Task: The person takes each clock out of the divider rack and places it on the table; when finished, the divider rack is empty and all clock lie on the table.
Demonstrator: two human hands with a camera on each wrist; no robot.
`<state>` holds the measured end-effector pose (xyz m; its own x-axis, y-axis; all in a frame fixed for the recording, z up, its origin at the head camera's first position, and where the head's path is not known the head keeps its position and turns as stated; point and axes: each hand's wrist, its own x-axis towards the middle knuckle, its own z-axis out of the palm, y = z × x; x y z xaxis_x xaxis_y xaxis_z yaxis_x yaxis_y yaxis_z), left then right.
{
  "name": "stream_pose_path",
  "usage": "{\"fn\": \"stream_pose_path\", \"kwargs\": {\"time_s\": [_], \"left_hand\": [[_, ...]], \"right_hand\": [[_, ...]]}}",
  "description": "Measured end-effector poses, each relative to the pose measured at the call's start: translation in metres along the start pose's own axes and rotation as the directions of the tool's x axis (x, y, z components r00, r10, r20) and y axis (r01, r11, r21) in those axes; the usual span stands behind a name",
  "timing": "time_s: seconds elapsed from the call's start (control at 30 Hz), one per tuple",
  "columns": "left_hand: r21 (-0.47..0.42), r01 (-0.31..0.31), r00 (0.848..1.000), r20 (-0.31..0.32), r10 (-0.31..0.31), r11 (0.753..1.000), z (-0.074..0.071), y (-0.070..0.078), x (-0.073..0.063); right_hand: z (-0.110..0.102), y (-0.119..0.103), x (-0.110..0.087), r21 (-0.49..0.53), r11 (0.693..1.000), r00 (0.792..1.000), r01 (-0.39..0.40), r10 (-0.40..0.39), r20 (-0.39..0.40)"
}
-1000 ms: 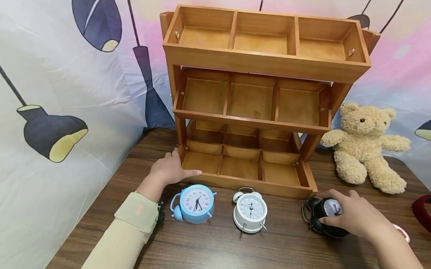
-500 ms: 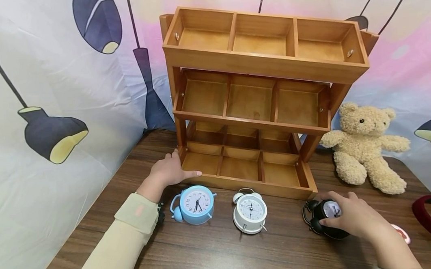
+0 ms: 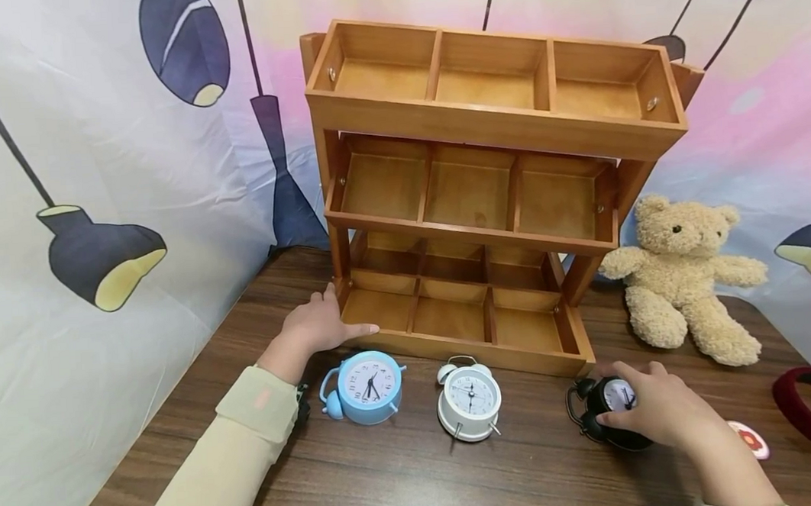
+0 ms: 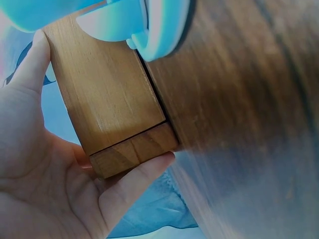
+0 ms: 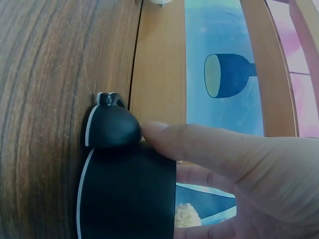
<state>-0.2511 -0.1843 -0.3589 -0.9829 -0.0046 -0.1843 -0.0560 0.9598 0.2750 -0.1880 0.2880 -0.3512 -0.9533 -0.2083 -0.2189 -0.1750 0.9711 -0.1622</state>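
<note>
A wooden three-tier rack [image 3: 495,118] with divided trays stands on the table. My left hand [image 3: 316,323] holds the front left corner of its bottom tray [image 4: 107,89], thumb over the front rim and fingers along the side. To the right, my right hand [image 3: 671,403] grips a black twin-bell alarm clock [image 3: 610,418] lying on its back on the table. In the right wrist view, the thumb presses near a bell of the black clock [image 5: 124,194]. A blue alarm clock [image 3: 370,388] and a white alarm clock [image 3: 470,402] lie face up between the hands.
A tan teddy bear [image 3: 682,277] sits right of the rack. A dark red headband [image 3: 810,423] and a small pink-and-white item [image 3: 749,440] lie at the table's right side. A printed curtain [image 3: 97,147] hangs behind and to the left.
The head view has tilted slightly, so the scene sits a little lower. Both hands keep their places at the rack corner and the black alarm clock.
</note>
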Motion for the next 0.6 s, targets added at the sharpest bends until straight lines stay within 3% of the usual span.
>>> {"fn": "stream_pose_path", "kwargs": {"time_s": [0.6], "left_hand": [[-0.037, 0.012, 1.000, 0.019, -0.012, 0.999, 0.0017, -0.0031, -0.0015]], "right_hand": [[0.0029, -0.0069, 0.0009, -0.001, 1.000, 0.999, -0.031, 0.031, -0.012]]}}
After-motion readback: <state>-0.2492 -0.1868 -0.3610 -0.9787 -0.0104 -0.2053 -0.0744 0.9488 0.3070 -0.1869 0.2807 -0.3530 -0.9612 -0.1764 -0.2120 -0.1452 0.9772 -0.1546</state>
